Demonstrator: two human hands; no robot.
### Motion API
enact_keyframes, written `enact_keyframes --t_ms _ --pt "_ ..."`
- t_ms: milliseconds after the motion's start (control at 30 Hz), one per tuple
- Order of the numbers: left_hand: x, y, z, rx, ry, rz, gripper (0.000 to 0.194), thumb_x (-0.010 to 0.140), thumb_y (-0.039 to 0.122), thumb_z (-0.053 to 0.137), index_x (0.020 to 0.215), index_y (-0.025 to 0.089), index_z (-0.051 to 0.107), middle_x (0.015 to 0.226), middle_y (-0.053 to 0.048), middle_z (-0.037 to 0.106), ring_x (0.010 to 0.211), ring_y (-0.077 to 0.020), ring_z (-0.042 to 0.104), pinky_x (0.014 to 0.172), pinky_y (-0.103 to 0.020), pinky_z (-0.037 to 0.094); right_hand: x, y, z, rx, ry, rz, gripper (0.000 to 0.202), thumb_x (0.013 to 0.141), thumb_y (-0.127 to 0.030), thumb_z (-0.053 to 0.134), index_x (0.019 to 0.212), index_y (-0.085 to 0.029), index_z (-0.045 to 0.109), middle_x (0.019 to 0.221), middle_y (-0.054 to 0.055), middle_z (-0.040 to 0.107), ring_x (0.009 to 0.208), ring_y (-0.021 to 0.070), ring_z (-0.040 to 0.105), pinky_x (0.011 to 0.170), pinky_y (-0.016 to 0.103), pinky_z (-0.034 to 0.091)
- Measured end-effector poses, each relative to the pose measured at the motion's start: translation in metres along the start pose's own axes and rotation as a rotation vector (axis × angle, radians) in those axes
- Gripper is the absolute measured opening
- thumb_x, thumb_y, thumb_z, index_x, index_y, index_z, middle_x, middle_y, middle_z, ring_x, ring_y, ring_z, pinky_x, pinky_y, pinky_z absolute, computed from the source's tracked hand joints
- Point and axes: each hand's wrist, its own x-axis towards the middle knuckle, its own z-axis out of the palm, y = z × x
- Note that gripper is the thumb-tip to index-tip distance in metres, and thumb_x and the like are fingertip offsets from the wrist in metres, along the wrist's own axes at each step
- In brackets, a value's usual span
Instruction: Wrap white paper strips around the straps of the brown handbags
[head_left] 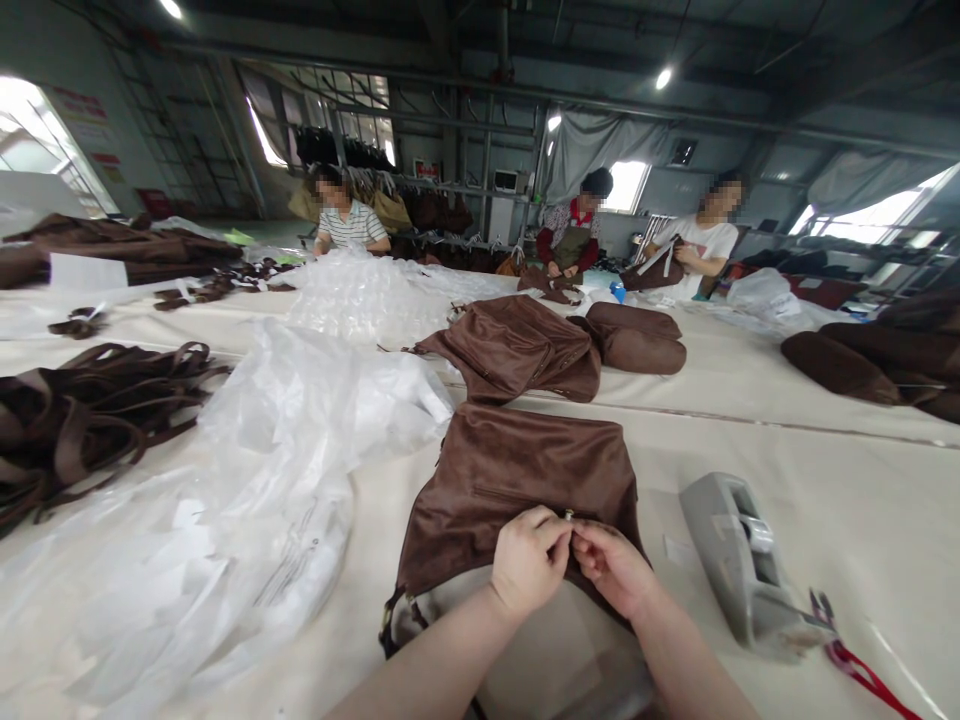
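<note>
A brown leather bag (517,460) lies flat in front of me, its pale lining showing at the near side. My left hand (531,560) is closed in a pinch over the bag, beside a small metal piece (568,515) near the zipper line. Close against it, my right hand (609,565) also pinches at the same spot, fingertips nearly touching the left ones. What the fingertips hold is too small to make out. Just beyond lies a second brown bag (517,345).
Clear plastic bags (285,480) and brown straps (97,420) spread on the left. A grey tape dispenser (739,560) and red-handled pliers (847,655) lie at right. Stuffed brown bags (637,340) sit farther back. Three people work across the table (787,480).
</note>
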Motion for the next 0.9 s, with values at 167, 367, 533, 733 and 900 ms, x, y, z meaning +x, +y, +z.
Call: enact_keyframes --t_ms 167,367,533,733,900 --pt "0.000 0.000 -0.001 -0.043 0.003 -0.013 0.020 0.081 0.012 0.046 0.087 0.023 0.062 0.085 -0.003 0.062 0.081 -0.0156 0.058 0.074 -0.026 0.046 -0.002 -0.002 0.003 -0.004 0.015 0.015 0.022 0.067 -0.034 0.071 0.068 -0.014 0.061 0.055 -0.003 0.052 0.044 0.0054 0.039 0.040 0.020 0.021" --pt "-0.003 -0.005 0.007 -0.076 0.046 -0.104 0.016 0.076 0.012 0.049 0.089 0.021 0.052 0.081 -0.002 0.061 0.077 -0.0166 0.058 0.072 -0.028 0.045 -0.002 0.002 0.004 -0.068 -0.001 -0.046 0.025 0.064 -0.032 0.078 0.068 -0.015 0.060 0.054 -0.004 0.050 0.044 0.0043 0.036 0.041 0.019 0.020" --pt "-0.005 -0.009 0.010 -0.106 0.045 -0.136 0.020 0.076 0.013 0.049 0.094 0.021 0.048 0.082 -0.002 0.061 0.076 -0.0166 0.058 0.072 -0.028 0.046 0.000 0.003 0.004 -0.119 0.017 -0.072 0.028 0.062 -0.035 0.078 0.071 -0.014 0.061 0.052 -0.005 0.048 0.043 0.0045 0.033 0.040 0.020 0.018" --pt "-0.005 -0.003 0.011 -0.060 -0.037 -0.105 0.019 0.077 0.015 0.049 0.095 0.021 0.050 0.086 -0.003 0.062 0.081 -0.0182 0.059 0.076 -0.030 0.047 0.004 0.009 0.002 -0.242 0.070 -0.072 0.023 0.062 -0.032 0.073 0.062 -0.016 0.057 0.050 -0.005 0.047 0.042 0.0053 0.033 0.040 0.021 0.019" --pt "-0.006 0.008 -0.028 -0.066 -0.115 -0.080 0.024 0.075 0.024 0.059 0.099 0.021 0.056 0.093 -0.004 0.065 0.085 -0.0200 0.061 0.077 -0.031 0.050 0.004 0.015 -0.012 -0.640 0.136 -0.138 0.016 0.069 -0.033 0.064 0.077 -0.019 0.065 0.053 -0.003 0.055 0.045 0.0116 0.046 0.042 0.024 0.032"
